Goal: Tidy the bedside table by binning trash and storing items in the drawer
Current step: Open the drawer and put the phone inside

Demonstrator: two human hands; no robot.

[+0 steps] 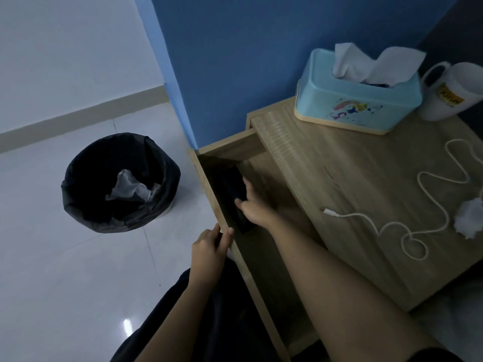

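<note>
The wooden bedside table (pixel 366 178) has its drawer (pixel 209 184) pulled out toward me. My left hand (pixel 209 249) grips the drawer's front edge. Reaching into the drawer, my right hand (pixel 254 205) rests its fingers on a flat black object (pixel 231 186) lying along the inside of the drawer front. On the tabletop lie a white charging cable (pixel 431 202) and a crumpled white wad (pixel 470 218) at the right edge. A bin lined with a black bag (pixel 120 184) stands on the floor to the left, with crumpled tissue (pixel 130 186) inside.
A light blue tissue box (pixel 358 100) and a white mug (pixel 452 92) stand at the back of the tabletop. A blue wall (pixel 248 61) rises behind the table. White floor tiles (pixel 78 270) surround the bin. My dark-clothed lap is below the drawer.
</note>
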